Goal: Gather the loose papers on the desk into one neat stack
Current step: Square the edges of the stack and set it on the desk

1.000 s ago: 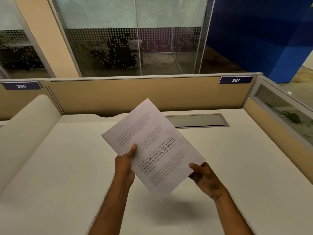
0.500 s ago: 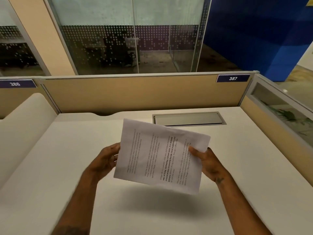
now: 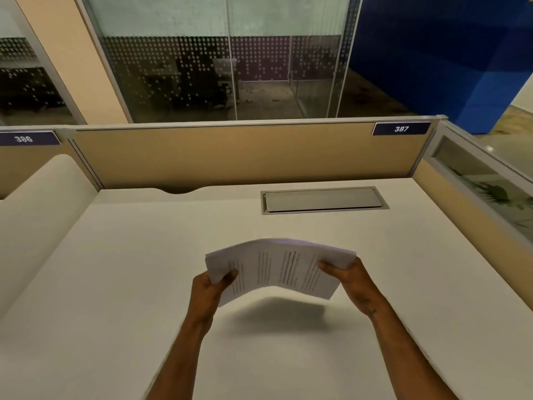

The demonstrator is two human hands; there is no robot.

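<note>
Against the picture of half a second ago, the stack of papers has tipped from a steep, nearly face-on tilt to a flatter lie, its printed face turned upward and its middle bowed up into an arch. It has also come lower, and its shadow on the white surface is darker and sits closer beneath it. The text lines run away from the wearer rather than across.

From the left: the left hand grips the stack's left short edge, thumb on top near the corner, the other fingers curled out of sight underneath. It has shifted in from the side of the sheets to below that corner. The papers hang in the air between both hands, clear of the surface, in front of the middle of the desk. The right hand clamps the right short edge, thumb pressed on the printed face, the remaining fingers hidden under the sheets; it keeps much the same hold as before.

Further back and to the right, a grey cable tray is let into the surface, its flap closed, so what it holds cannot be told. Behind stands the beige partition, with number plates 386 at left and 387 at right.
</note>
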